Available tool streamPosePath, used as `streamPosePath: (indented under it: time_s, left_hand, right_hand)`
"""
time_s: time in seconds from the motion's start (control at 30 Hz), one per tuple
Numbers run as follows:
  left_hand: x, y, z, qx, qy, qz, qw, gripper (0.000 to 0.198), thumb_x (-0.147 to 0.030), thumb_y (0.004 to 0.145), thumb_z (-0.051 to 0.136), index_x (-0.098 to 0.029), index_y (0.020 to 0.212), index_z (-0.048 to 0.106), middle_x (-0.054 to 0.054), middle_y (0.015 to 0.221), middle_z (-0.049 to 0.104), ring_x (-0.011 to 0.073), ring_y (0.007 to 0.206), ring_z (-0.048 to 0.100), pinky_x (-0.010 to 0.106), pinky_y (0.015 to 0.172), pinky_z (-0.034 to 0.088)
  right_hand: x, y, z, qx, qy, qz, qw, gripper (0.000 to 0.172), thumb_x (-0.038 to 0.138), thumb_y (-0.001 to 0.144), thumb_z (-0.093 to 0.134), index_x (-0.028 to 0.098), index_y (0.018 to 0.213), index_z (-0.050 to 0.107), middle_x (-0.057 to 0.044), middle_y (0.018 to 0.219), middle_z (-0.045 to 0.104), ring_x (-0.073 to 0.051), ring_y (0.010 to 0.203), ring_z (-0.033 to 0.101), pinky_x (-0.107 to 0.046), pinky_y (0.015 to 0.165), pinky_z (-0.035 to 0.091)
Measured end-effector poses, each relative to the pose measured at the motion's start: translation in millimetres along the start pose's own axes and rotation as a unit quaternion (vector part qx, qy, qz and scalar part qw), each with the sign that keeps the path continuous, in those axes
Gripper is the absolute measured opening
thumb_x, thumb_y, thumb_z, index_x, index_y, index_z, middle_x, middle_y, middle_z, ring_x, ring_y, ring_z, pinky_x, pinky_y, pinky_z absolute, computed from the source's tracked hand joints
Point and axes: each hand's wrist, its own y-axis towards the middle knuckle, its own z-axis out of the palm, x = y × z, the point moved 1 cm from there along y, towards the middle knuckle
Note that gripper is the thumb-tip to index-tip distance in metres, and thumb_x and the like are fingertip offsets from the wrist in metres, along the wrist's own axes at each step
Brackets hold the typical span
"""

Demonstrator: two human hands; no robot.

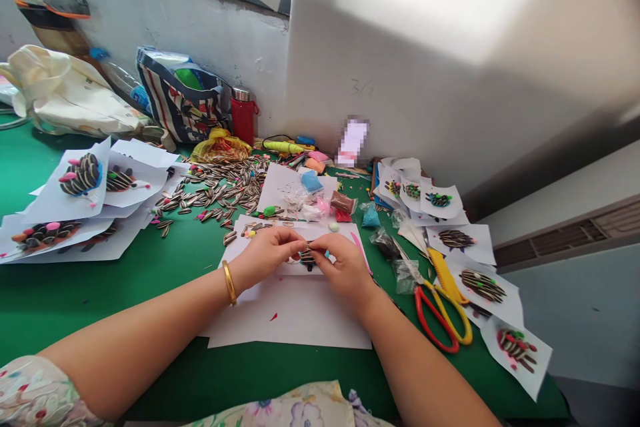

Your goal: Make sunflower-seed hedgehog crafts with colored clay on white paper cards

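Fingertips of my left hand (265, 255) and my right hand (346, 268) meet in a pinch over a small striped sunflower-seed figure (307, 259). Whatever is between the fingers is too small to make out. The figure is partly covered by the hands and lies on a small white card, which rests on larger white paper (295, 317). Around the hands are a few loose seeds, a pale green clay ball (333, 227) and a green clay lump (270, 211). Just behind, a blue clay packet (311, 181) and a brown clay packet (343, 203) lie on paper.
Sunflower seeds (235, 187) are heaped behind left. Cards with seed figures are stacked at left (117, 237) and right (487, 287). Red-and-yellow scissors (440, 313) lie beside my right forearm, near a yellow cutter (445, 275). Bags and a red bottle (243, 121) stand along the wall.
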Motion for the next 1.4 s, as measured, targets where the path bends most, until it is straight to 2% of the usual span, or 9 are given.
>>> streamPosePath:
  time_s: [0.17,0.3,0.4,0.47,0.6,0.73,0.9,1.4]
  left_hand:
    - [-1,0,0.0,0.009,0.046,0.017,0.999,0.033,-0.048,0.085,0.058,-0.017,0.083,0.072,0.003,0.072,0.069,0.0170,0.069,0.062,0.027,0.064,0.050]
    - [-2,1,-2.7,-0.028,0.067,0.029,0.997,0.031,-0.046,0.086,0.056,-0.017,0.082,0.069,0.003,0.074,0.069,0.0173,0.070,0.063,0.027,0.065,0.049]
    - [-1,3,-5.4,-0.047,0.104,0.056,0.992,0.030,-0.044,0.087,0.054,-0.018,0.081,0.068,0.002,0.076,0.069,0.0183,0.074,0.064,0.028,0.069,0.049]
    - [0,4,-6.5,-0.063,0.145,0.077,0.984,0.028,-0.042,0.088,0.053,-0.019,0.081,0.068,0.003,0.080,0.070,0.0191,0.077,0.063,0.030,0.071,0.049]
    - [5,5,-6.4,-0.088,0.212,0.103,0.968,0.026,-0.038,0.089,0.051,-0.020,0.090,0.070,0.005,0.094,0.072,0.0216,0.089,0.064,0.033,0.080,0.048]
    - [9,4,-4.9,-0.066,0.257,0.098,0.959,0.026,-0.036,0.090,0.049,-0.021,0.098,0.070,0.005,0.101,0.071,0.0229,0.095,0.063,0.034,0.082,0.048]
    - [10,4,-4.2,-0.047,0.278,0.095,0.955,0.028,-0.037,0.091,0.049,-0.022,0.101,0.070,0.005,0.101,0.072,0.0227,0.092,0.065,0.032,0.080,0.048]
    - [8,3,-3.5,-0.036,0.287,0.086,0.953,0.028,-0.036,0.091,0.049,-0.022,0.103,0.070,0.005,0.101,0.073,0.0221,0.093,0.065,0.031,0.080,0.048]
  right_hand:
    - [-4,2,-9,-0.017,-0.013,0.028,0.999,0.009,0.022,0.089,0.060,0.022,0.082,0.065,-0.002,0.080,0.066,-0.017,0.078,0.058,-0.030,0.073,0.045]
    - [-11,3,-20,-0.023,-0.063,0.112,0.991,0.008,0.021,0.086,0.059,0.021,0.079,0.064,-0.001,0.078,0.064,-0.016,0.075,0.057,-0.028,0.068,0.043]
    - [-16,4,-26,0.004,-0.117,0.187,0.975,0.008,0.022,0.082,0.060,0.021,0.076,0.065,-0.001,0.077,0.065,-0.016,0.072,0.057,-0.027,0.063,0.040]
    - [-18,4,-28,0.033,-0.147,0.209,0.966,0.009,0.022,0.081,0.060,0.021,0.075,0.066,-0.001,0.078,0.066,-0.016,0.071,0.057,-0.027,0.062,0.038]
    - [-19,6,-26,0.076,-0.192,0.203,0.957,0.011,0.021,0.082,0.059,0.021,0.072,0.065,-0.002,0.077,0.066,-0.017,0.074,0.056,-0.027,0.063,0.035]
    - [-22,6,-21,0.083,-0.216,0.186,0.955,0.011,0.019,0.082,0.058,0.021,0.073,0.064,-0.002,0.078,0.066,-0.017,0.075,0.056,-0.027,0.063,0.034]
    - [-28,4,-16,0.081,-0.223,0.164,0.957,0.011,0.018,0.084,0.059,0.021,0.075,0.065,-0.002,0.078,0.065,-0.017,0.076,0.056,-0.028,0.064,0.035]
    - [-33,4,-9,0.106,-0.269,0.126,0.949,0.010,0.019,0.089,0.060,0.020,0.081,0.065,-0.005,0.084,0.068,-0.020,0.083,0.058,-0.031,0.072,0.038]
